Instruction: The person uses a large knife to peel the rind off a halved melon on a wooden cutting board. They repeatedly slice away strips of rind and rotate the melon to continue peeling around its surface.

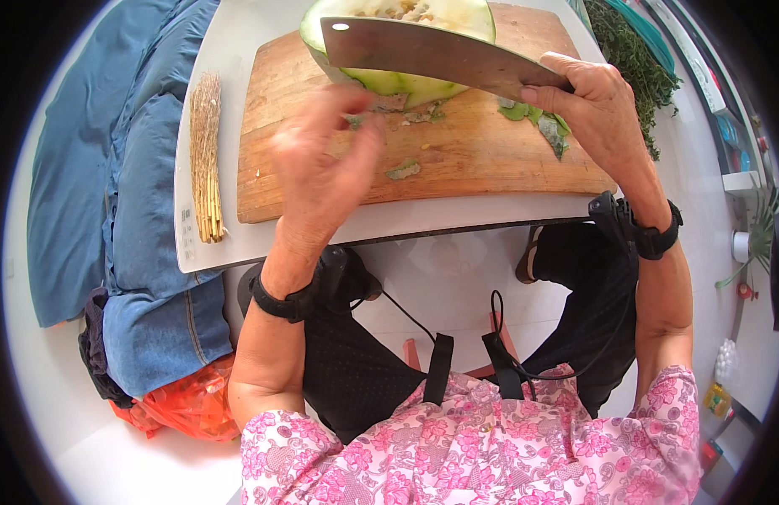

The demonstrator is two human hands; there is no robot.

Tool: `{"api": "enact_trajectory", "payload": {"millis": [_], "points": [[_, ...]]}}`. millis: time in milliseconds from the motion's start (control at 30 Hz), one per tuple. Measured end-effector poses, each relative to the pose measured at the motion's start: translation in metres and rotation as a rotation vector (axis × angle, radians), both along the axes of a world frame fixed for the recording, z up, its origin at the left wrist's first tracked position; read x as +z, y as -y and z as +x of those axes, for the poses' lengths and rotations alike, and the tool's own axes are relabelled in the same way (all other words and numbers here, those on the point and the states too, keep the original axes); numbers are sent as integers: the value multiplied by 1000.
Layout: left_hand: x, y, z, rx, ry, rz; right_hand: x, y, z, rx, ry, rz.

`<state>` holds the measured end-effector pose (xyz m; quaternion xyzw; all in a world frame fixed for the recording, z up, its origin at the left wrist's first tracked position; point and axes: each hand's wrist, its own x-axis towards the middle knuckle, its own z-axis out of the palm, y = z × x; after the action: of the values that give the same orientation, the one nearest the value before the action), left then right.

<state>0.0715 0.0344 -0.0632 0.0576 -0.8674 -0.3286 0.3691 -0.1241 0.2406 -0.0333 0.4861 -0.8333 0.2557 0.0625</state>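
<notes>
My right hand [595, 104] grips a broad cleaver [427, 53] at its right end, its blade stretching left in front of a cut winter melon [402, 91]. The melon stands at the far side of a wooden cutting board [339, 189], its pale, seedy cut face up and its near side partly peeled. My left hand [326, 151], blurred, is raised over the board's left part, thumb and fingers bent and apart; I see nothing held in it. Green peel pieces [544, 123] lie near my right hand, and a peel scrap [403, 168] lies right of my left hand.
A bundled straw brush [206, 158] lies on the white table [238, 246], left of the board. Blue denim cloth [149, 189] covers something on the left, above an orange plastic bag [194, 404]. Leafy green stems [636, 69] are at the right beyond the table. Cables hang near my lap.
</notes>
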Motion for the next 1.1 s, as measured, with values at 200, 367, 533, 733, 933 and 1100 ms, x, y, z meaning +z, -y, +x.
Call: {"api": "enact_trajectory", "payload": {"millis": [200,367,533,733,933,1100], "points": [[8,21,-9,214,-383,-168,11,9,14,0,-39,96],[14,26,-15,174,-255,-218,6,20,20,11,-93,97],[10,27,-19,140,-202,-191,1,24,15,9,-153,100],[8,31,-20,144,-218,-200,-2,27,15,30,-177,89],[7,31,-20,160,-210,-234,-6,26,15,36,-241,109],[5,33,-20,152,-214,-210,-6,28,13,69,-313,109]]}}
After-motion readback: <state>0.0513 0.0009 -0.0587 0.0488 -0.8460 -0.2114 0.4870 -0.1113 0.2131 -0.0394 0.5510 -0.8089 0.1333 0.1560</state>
